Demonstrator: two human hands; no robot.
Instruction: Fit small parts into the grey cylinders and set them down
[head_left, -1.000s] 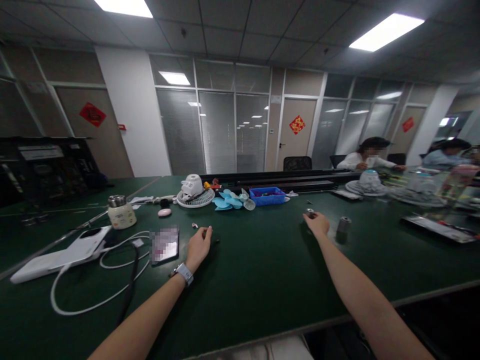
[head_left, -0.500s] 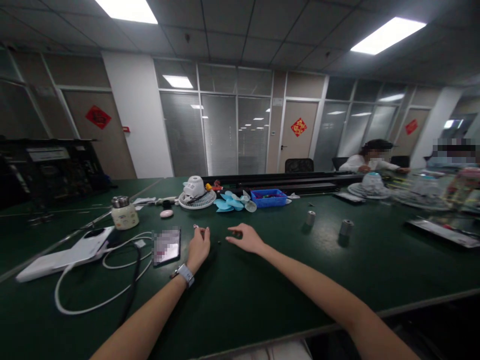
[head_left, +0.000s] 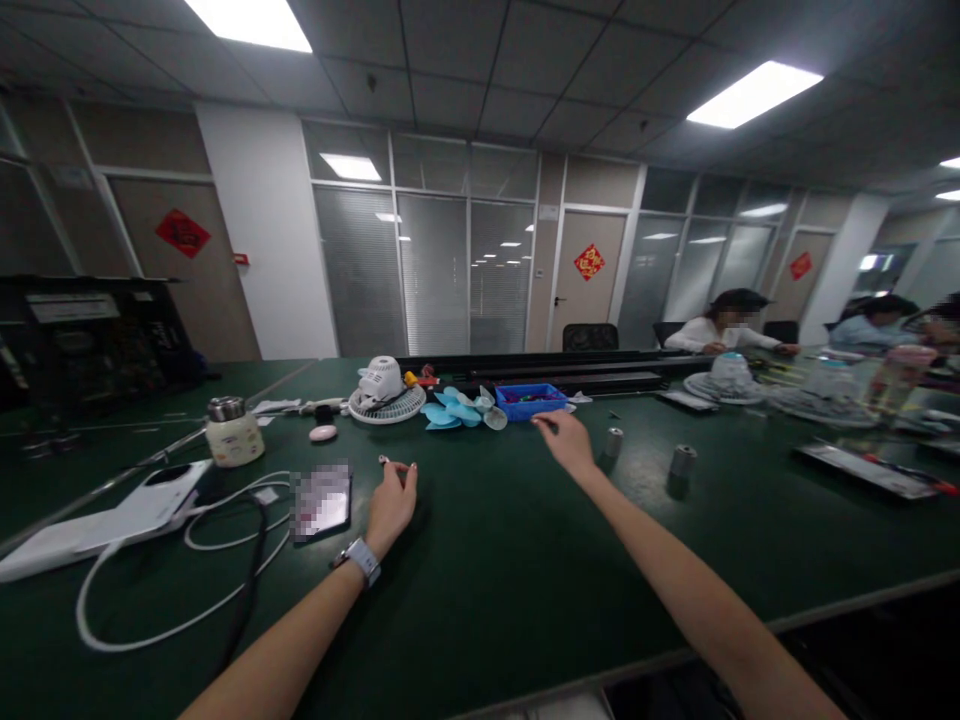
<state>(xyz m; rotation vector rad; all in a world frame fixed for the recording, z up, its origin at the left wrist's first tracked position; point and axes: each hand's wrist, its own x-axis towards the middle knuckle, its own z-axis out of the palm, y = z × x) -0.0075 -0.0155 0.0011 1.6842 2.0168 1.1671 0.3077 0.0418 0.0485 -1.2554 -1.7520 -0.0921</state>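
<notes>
Green table (head_left: 480, 600) lies beneath both your hands. Blue tray (head_left: 517, 410) sits just beyond your right hand (head_left: 566, 442); those fingertips are bunched at its near edge, grasp cannot be told. Your left hand (head_left: 391, 505) is loosely curled, grasp likewise unclear. Dark-edged phone (head_left: 326, 505): left of that hand. Metal cylinders (head_left: 683, 461) stand right of your right hand. Small white piece (head_left: 383, 459): at your left fingertips, contact unclear.

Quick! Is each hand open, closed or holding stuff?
Left hand: curled; can't tell if holding anything.
Right hand: looks pinched near blue rectangular plastic box; contents unclear.
</notes>
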